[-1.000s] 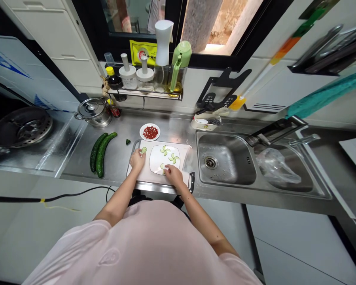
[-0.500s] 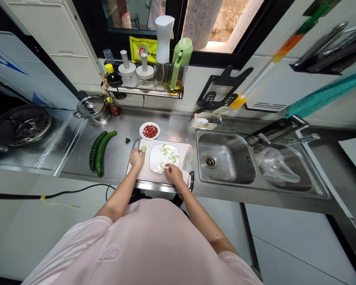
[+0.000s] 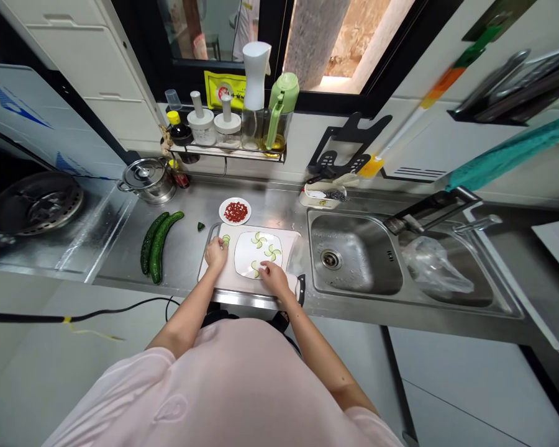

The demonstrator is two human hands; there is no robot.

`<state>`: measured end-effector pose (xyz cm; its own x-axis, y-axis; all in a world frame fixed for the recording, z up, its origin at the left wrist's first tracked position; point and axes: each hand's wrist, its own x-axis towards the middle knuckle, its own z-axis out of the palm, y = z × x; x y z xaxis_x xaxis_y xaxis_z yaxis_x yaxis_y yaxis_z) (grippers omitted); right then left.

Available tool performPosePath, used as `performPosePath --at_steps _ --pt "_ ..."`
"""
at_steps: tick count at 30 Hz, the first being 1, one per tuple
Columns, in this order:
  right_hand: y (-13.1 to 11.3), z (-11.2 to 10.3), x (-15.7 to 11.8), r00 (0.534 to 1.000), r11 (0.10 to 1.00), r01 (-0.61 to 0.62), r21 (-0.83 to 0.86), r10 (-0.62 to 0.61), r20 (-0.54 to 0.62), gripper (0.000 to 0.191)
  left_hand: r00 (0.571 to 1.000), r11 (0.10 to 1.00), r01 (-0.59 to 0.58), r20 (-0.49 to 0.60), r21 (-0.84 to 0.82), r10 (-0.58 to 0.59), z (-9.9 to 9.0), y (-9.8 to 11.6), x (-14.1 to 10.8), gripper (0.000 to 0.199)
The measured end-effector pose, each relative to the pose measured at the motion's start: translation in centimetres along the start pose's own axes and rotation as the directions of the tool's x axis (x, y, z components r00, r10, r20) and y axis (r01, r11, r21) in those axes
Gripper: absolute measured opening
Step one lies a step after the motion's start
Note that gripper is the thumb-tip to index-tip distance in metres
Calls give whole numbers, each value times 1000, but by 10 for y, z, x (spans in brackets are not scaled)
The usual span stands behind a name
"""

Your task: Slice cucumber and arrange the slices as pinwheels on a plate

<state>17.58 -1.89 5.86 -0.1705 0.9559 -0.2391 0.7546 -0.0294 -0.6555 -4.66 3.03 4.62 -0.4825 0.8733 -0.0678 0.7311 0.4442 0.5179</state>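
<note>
A white plate (image 3: 245, 251) with a dark rim lies on a pale cutting board (image 3: 228, 276). Thin green-edged cucumber slices (image 3: 272, 252) form pinwheel shapes on it, one at the top and one at the right. At the plate's lower edge, my right hand (image 3: 274, 279) pinches at a cucumber slice (image 3: 254, 267), partly covered by the fingertips. My left hand (image 3: 216, 253) is over the board's left side, its fingers closed at a small pile of cucumber slices (image 3: 226, 239). What lies inside those fingers is mostly hidden.
Two whole cucumbers (image 3: 161, 245) and a cucumber end (image 3: 200, 226) lie to the left. Behind the board stands a small dish of red pieces (image 3: 235, 212). A black handle (image 3: 301, 289) shows at the board's right edge, beside the sink (image 3: 358, 285). Farther left is a lidded pot (image 3: 149, 180).
The view has tilted slightly, so the scene sits lower. My left hand's fingers have curled a little closer at the small pile. My right hand stays at the plate's lower edge.
</note>
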Motion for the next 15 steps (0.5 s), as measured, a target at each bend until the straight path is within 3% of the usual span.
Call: performPosePath --at_steps 5,8,12,15 --pt "1 -5 3 1000 999 23 36 -23 -9 33 999 984 24 33 -179 -18 0 1 4 17" --pt "0 -8 7 999 997 32 64 -30 -41 34 998 929 32 61 -368 -10 -2 7 8 15" --pt "-10 -17 14 989 989 100 110 -87 -119 34 992 744 17 103 -668 69 -14 30 8 20" --pt "-25 -29 19 975 973 160 166 -131 -177 32 984 615 0 111 -788 142 -33 54 2 23"
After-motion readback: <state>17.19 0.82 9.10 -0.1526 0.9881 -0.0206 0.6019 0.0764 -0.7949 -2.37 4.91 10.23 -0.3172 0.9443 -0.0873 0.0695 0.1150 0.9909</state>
